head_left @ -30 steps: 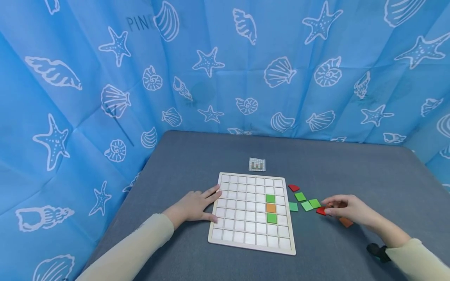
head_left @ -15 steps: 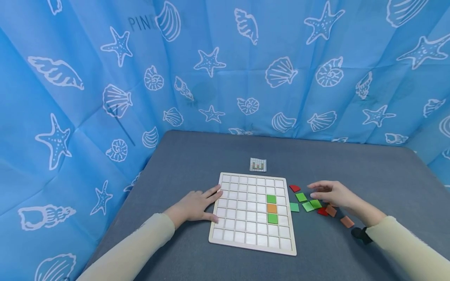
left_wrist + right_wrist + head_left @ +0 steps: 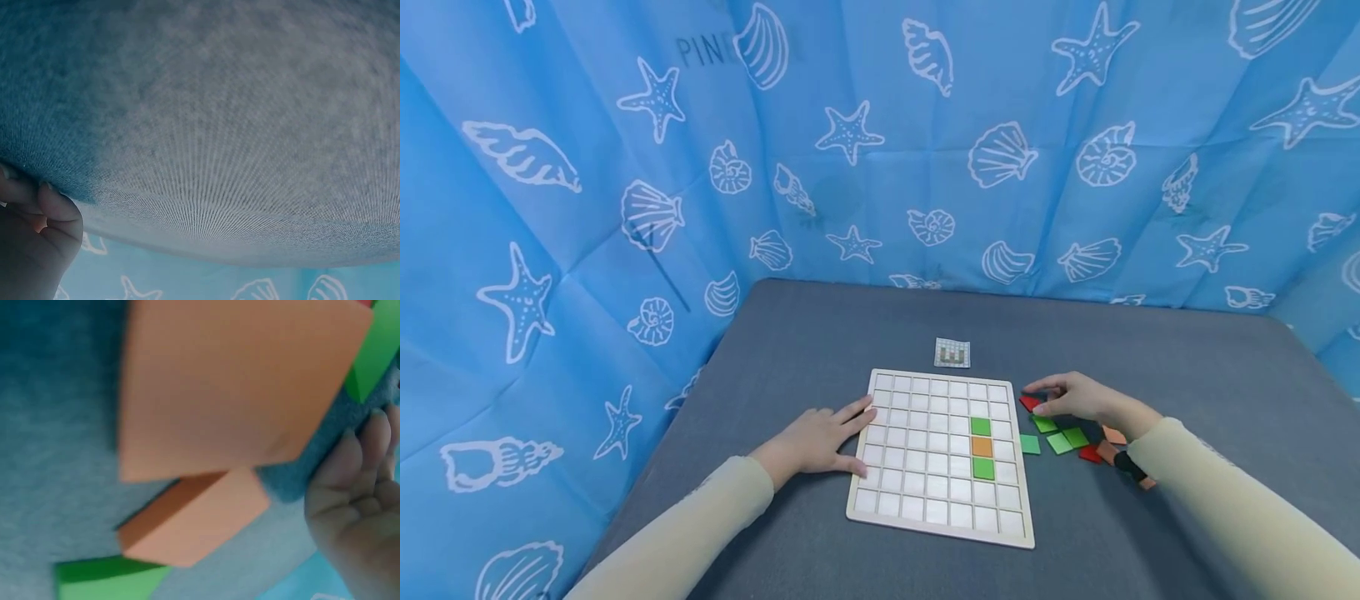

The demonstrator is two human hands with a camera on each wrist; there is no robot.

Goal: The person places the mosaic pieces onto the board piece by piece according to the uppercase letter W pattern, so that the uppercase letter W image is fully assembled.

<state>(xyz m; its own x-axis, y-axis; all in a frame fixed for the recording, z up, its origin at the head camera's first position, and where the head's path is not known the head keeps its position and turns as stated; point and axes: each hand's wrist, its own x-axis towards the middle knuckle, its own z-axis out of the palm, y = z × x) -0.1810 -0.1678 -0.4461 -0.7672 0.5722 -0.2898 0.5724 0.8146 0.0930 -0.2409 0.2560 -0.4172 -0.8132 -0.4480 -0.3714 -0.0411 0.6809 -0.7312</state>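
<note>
My left hand (image 3: 812,440) rests with spread fingers on the left rim of a white gridded board (image 3: 917,461). In the left wrist view, only part of this hand (image 3: 40,240) shows. On the board, a green tile (image 3: 981,426), an orange tile (image 3: 981,447) and another green tile (image 3: 982,468) form a column. Right of the board, my right hand (image 3: 1078,396) has thumb and forefinger at opposite sides of a red tile (image 3: 1028,404) with one rounded edge, seemingly pinching it on the table. The right wrist view shows part of this hand (image 3: 356,506); the red tile's contact is hidden there.
Several loose tiles lie below my right hand, including a light green tile (image 3: 1060,442), a second red tile (image 3: 1090,453) and an orange tile (image 3: 1107,452). A small pattern card (image 3: 952,352) lies beyond the board. A blue shell-patterned curtain (image 3: 880,192) surrounds the grey table (image 3: 820,342).
My right hand has left the red and orange tiles on the right and moved left and away to the red tile near the board's upper right corner. The left hand stays put.
</note>
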